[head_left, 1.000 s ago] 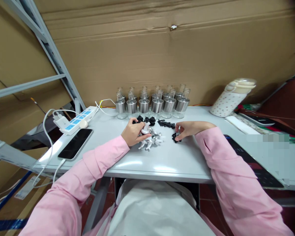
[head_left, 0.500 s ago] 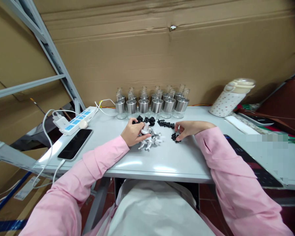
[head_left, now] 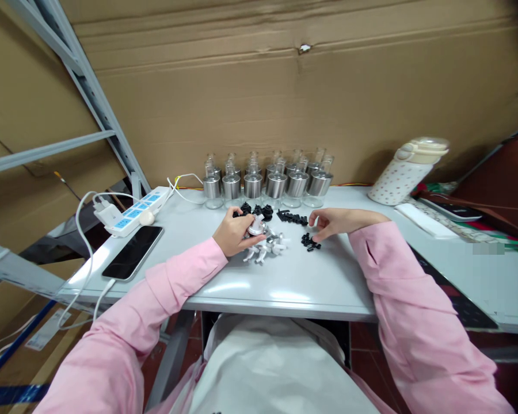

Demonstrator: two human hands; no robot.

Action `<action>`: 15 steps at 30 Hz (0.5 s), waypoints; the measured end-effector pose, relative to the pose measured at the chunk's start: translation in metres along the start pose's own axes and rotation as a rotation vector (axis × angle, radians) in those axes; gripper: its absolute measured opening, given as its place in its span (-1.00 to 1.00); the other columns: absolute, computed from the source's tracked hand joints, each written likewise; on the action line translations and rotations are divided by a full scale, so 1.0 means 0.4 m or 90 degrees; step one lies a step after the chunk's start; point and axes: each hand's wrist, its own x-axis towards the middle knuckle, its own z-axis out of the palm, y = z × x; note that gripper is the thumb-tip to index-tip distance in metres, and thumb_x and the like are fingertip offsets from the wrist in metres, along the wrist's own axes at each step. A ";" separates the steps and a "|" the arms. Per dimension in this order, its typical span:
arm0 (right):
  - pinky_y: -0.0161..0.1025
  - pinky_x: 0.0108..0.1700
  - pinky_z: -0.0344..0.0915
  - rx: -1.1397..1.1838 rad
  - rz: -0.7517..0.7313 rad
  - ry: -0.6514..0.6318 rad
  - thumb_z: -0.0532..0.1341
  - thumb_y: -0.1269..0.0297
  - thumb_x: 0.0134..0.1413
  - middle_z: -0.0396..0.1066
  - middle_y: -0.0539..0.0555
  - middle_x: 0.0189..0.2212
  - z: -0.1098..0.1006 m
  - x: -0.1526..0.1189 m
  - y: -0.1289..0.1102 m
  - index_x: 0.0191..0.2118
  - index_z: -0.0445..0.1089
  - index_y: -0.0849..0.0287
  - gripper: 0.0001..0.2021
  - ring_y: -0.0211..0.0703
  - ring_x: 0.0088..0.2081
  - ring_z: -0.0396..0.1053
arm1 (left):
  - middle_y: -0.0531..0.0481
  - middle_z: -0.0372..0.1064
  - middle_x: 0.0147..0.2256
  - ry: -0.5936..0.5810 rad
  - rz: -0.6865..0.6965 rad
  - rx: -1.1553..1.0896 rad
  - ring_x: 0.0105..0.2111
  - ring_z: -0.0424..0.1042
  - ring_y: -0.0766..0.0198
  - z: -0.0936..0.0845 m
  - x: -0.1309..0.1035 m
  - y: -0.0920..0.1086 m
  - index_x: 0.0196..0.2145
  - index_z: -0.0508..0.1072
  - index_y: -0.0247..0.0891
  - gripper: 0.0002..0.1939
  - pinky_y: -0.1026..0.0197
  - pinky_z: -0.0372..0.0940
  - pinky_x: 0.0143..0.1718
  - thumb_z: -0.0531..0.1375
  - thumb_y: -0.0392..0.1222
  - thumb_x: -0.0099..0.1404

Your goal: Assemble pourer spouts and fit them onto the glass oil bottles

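My left hand (head_left: 234, 234) is closed round a silver spouted cap (head_left: 256, 225), gripping it between thumb and fingers above the table. Under and beside it lies a heap of similar silver parts (head_left: 263, 249). Just behind that hand stand black round stoppers (head_left: 266, 213). My right hand (head_left: 331, 221) hovers at the right, thumb and forefinger apart, with nothing visible between them. Its thumb is close to a small pile of tiny black pieces (head_left: 309, 241); whether it touches them I cannot tell. Behind this pile runs a row of black lever-like parts (head_left: 292, 217).
Two rows of glass bottles with steel sleeves (head_left: 253, 185) line the back by the cardboard wall (head_left: 259, 103). On the left are a phone (head_left: 133, 253) and a power strip (head_left: 138, 211) with cables. A dotted flask (head_left: 403, 172) and a dark tablet-like slab (head_left: 453, 293) are at the right.
My right hand has drawn back slightly to the right from the tiny black pieces, uncovering more of them. My left hand keeps its hold on the silver cap in the same place.
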 end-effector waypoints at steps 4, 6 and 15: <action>-0.28 -0.39 0.18 0.008 0.021 -0.028 0.30 -0.15 -0.49 0.36 0.00 -0.42 0.003 -0.008 -0.027 -0.25 0.30 0.11 -0.40 -0.11 -0.37 0.32 | -0.02 0.39 -0.53 0.009 0.004 -0.001 -0.56 0.23 0.29 0.001 0.001 0.001 -0.43 0.27 -0.29 -0.48 0.05 0.12 -0.13 -0.19 0.20 0.30; -0.28 -0.39 0.17 0.004 0.030 -0.039 0.31 -0.13 -0.50 0.35 0.00 -0.41 0.006 -0.011 -0.039 -0.24 0.28 0.12 -0.39 -0.11 -0.36 0.32 | -0.02 0.38 -0.53 0.005 0.002 -0.002 -0.55 0.23 0.28 0.001 0.001 0.001 -0.42 0.27 -0.29 -0.48 0.04 0.12 -0.13 -0.19 0.20 0.31; -0.29 -0.39 0.17 0.000 0.025 -0.036 0.31 -0.02 -0.44 0.30 -0.02 -0.44 0.012 -0.005 -0.048 -0.24 0.25 0.14 -0.45 -0.18 -0.41 0.27 | -0.01 0.36 -0.54 -0.011 -0.004 -0.017 -0.55 0.22 0.28 0.001 0.000 -0.002 -0.40 0.28 -0.30 -0.50 0.02 0.11 -0.11 -0.16 0.18 0.30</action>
